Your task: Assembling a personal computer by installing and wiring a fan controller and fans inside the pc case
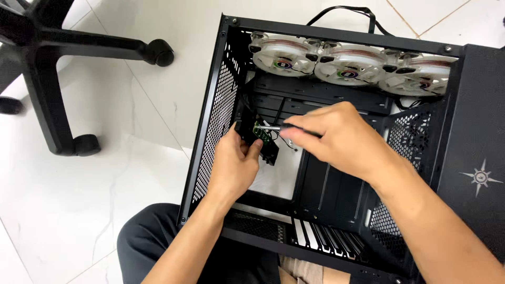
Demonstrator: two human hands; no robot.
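Observation:
A black open computer case (210, 131) lies on its side on the floor in front of me. My left hand (234, 165) reaches inside at the case's left wall and grips a black bracket carrying a small green circuit board (259, 130). My right hand (336, 139) is closed around a screwdriver (271, 127) whose silver shaft points left, with its tip at the green board. Three white round fans (347, 64) line the far side of the case.
A black office chair base with castors (63, 58) stands at the upper left on the white tiled floor (105, 200). A black cable (347, 13) loops behind the case. My dark-trousered knee (152, 236) is at the case's near edge.

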